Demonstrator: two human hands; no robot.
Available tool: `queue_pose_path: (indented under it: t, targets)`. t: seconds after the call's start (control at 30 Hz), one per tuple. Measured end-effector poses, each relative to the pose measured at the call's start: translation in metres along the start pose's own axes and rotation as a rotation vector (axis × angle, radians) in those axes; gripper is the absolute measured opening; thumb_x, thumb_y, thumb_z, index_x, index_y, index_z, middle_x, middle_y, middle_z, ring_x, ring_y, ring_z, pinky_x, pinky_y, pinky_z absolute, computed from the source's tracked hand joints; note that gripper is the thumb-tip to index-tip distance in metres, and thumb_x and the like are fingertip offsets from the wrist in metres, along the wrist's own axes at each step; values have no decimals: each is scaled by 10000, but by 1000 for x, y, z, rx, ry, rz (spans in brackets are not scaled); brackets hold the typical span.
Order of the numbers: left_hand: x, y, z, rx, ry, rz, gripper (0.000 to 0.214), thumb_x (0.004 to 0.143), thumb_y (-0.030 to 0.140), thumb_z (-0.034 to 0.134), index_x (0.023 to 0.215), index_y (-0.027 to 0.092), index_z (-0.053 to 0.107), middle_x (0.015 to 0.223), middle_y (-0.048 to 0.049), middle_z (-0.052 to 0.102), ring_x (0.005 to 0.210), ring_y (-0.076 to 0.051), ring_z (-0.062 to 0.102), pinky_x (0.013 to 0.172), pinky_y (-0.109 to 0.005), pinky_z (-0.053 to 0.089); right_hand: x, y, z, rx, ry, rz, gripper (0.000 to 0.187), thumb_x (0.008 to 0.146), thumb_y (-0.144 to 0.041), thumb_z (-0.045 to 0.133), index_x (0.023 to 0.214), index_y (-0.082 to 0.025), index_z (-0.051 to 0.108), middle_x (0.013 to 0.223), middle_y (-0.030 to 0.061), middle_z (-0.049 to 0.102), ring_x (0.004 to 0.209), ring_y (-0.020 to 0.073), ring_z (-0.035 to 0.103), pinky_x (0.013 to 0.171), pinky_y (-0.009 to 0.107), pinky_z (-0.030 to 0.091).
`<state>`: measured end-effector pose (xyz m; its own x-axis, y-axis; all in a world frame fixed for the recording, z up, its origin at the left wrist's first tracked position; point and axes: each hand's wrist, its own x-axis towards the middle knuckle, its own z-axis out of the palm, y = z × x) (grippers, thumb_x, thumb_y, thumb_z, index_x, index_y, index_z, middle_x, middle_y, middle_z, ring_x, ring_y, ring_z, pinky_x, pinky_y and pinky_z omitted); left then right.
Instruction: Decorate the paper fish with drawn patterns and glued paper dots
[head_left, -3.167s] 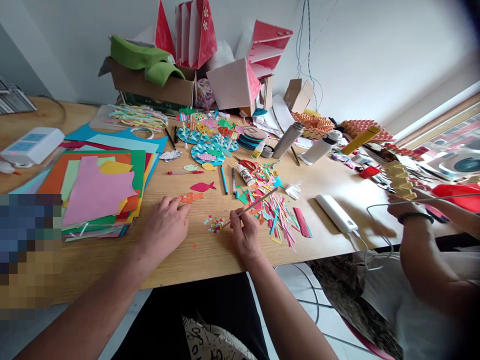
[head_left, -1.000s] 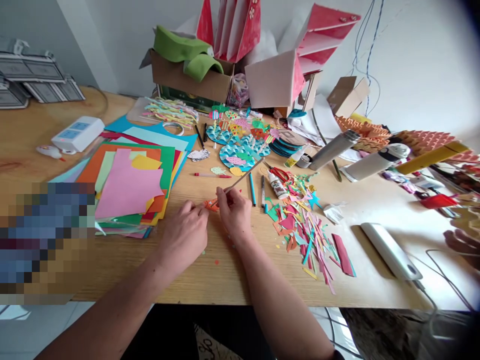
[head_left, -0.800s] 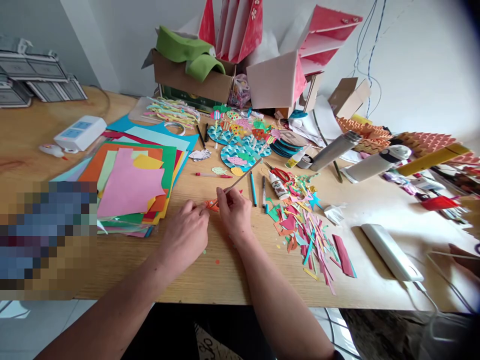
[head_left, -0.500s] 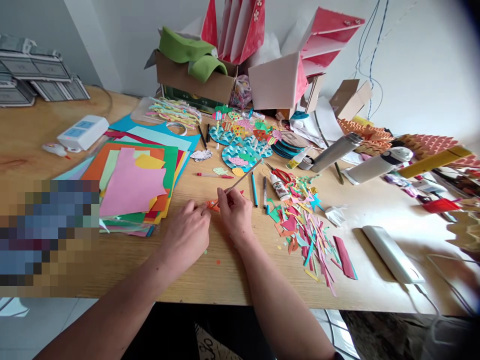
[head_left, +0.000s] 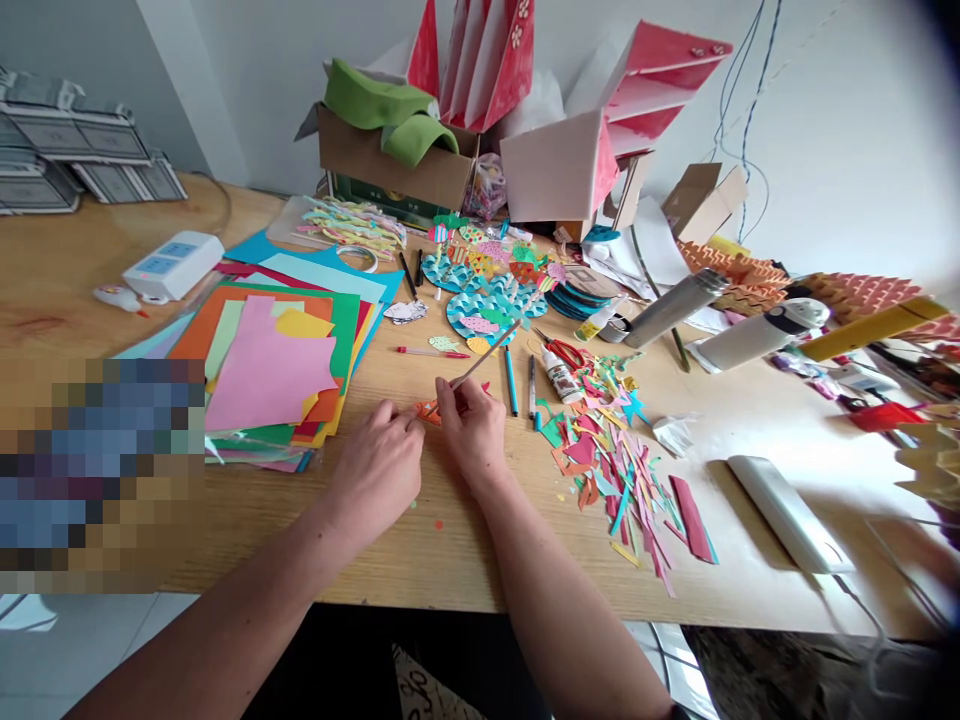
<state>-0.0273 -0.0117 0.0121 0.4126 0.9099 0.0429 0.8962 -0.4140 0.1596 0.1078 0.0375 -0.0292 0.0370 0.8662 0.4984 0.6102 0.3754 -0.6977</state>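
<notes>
My left hand (head_left: 375, 470) rests on the wooden table (head_left: 465, 530), its fingertips pressing on a small orange paper fish (head_left: 428, 409). My right hand (head_left: 469, 430) is closed on a thin wooden stick (head_left: 487, 353) whose lower tip meets the orange fish. A red paper fish (head_left: 480, 388) lies just behind my right hand, mostly hidden. The two hands nearly touch over the orange fish.
A stack of coloured paper sheets (head_left: 270, 360) lies to the left. Paper scraps (head_left: 615, 460) spread to the right, with a glue bottle (head_left: 556, 370), pens (head_left: 510, 366), scissors and blue paper plates with fish (head_left: 484, 310) behind. A white power bank (head_left: 787, 512) and two flasks sit right.
My right hand carried the stick from the scrap pile over to the orange fish, and my left hand closed in on the fish. Over the last second only the view shifted slightly.
</notes>
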Motion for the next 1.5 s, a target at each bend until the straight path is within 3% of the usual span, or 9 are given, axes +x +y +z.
queue_pose_path:
  t: [1.13,1.5]
  targets:
    - [1,1,-2,-5,20,-25,267,856,22,438,975,122,655,945,-106,697,984,-275,575,864,-388,484,1,-3,-2,-20,8,31,356,949,-415,502,659,-209,516,516,-46,489,472,94,431,495,214,334]
    - [3,-4,9,-10,60,-6,408,873,19,414,1202,102,641,1168,-118,687,1111,-266,566,980,-389,461,2,-6,-4,-41,11,29,362,940,-402,505,632,-212,496,514,-48,465,469,92,403,484,218,317]
